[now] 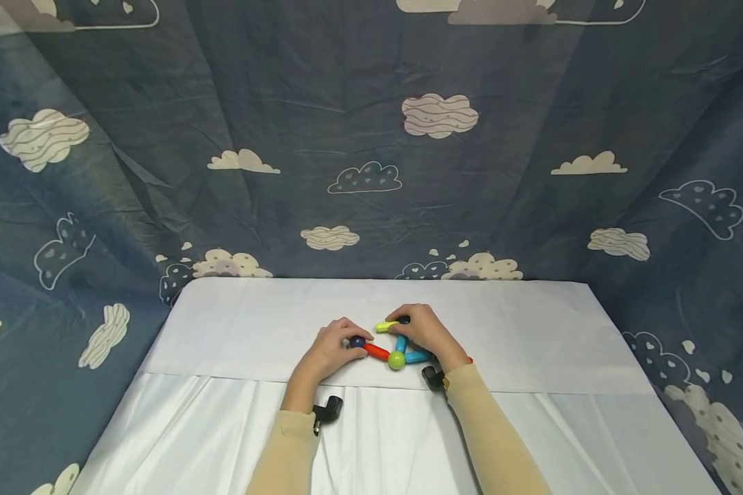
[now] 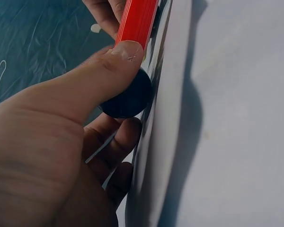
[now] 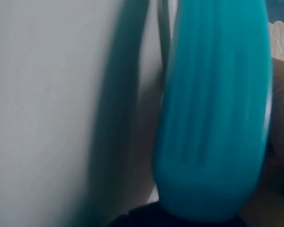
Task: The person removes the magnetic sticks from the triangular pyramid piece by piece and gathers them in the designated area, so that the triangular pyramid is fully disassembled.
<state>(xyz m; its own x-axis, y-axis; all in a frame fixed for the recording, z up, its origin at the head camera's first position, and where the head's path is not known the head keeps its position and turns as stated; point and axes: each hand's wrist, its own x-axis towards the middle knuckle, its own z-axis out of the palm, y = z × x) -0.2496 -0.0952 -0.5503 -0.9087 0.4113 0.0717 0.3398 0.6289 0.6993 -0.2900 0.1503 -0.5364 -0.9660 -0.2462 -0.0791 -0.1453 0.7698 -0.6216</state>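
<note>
My left hand (image 1: 333, 349) grips a dark blue ball (image 2: 128, 97) and the near end of a red rod (image 2: 138, 21), with the thumb laid over where they meet. The red rod's other end meets a lime-green ball (image 1: 396, 360). Two blue rods also run from that ball, one toward the back (image 1: 401, 343) and one to the right (image 1: 417, 357). My right hand (image 1: 430, 333) pinches a second dark ball (image 1: 404, 320), from which a yellow-green rod (image 1: 384, 326) points left. Close to the right wrist camera, a teal rod (image 3: 213, 109) covers most of the fingers.
The toy lies on a white cloth-covered table (image 1: 520, 330). A small red tip (image 1: 470, 359) peeks out beside the right wrist. A dark blue curtain with cloud prints (image 1: 365, 103) hangs behind and along both sides. Small black cameras (image 1: 328, 410) sit on both wrists.
</note>
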